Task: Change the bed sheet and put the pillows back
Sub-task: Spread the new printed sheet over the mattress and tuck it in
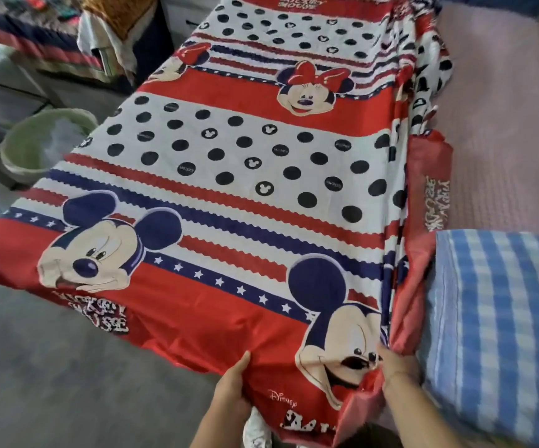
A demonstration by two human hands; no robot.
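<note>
The sheet (229, 195), printed with cartoon mice, black dots and red, white and blue stripes, lies spread flat down the left half of the bed (504, 108), from the near end to the far end. Its left edge hangs over the side of the bed. Its right edge is gathered into long folds down the middle of the bed, and there the paler red underside is turned up with mirrored lettering showing. The left hand (232, 383) grips the sheet's near edge, thumb on top of the cloth and fingers hidden beneath it. The right hand (397, 363) pinches the bunched folds at the near right corner of the sheet, where the cloth puckers around its fingers. Both forearms reach in from the bottom of the view. Just right of the right hand, a blue-and-white checked pillow (500, 334) lies on the near right part of the bed, touching the turned-up edge of the sheet. Beyond the pillow the right half of the bed shows a bare pink quilted surface. On the grey floor (51, 367) beside the bed's left side stands a pale green basket (48, 143), and farther back on the left is a heap of clothes (116, 27).
</note>
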